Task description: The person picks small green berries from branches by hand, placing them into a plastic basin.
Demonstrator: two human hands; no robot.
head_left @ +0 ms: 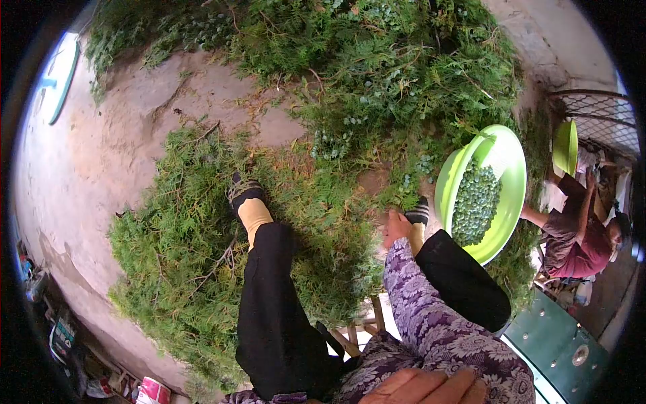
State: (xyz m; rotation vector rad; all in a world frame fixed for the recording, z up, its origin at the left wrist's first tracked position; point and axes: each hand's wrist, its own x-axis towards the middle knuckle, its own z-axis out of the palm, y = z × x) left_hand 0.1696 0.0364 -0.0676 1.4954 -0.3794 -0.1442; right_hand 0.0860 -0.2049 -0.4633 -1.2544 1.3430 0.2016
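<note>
My right hand (396, 227), at the end of a purple floral sleeve, is closed beside my shoe, close to the green cuttings; anything between its fingers is too small to make out. Cut at the bottom edge, my left hand (427, 388) lies over my lap and sleeve with its fingers loosely apart, nothing visible in it. Right of my right hand, a light green basin (513, 175) stands tilted in view and holds many small green-blue cones or berries (476, 205). Leafy evergreen cuttings (182, 236) surround my feet.
A big heap of cuttings (390, 74) lies ahead. At the right a person (572, 246) in dark red sits near another green basin (565, 147). A green metal panel (555, 343) is at lower right, and assorted items line the lower left edge.
</note>
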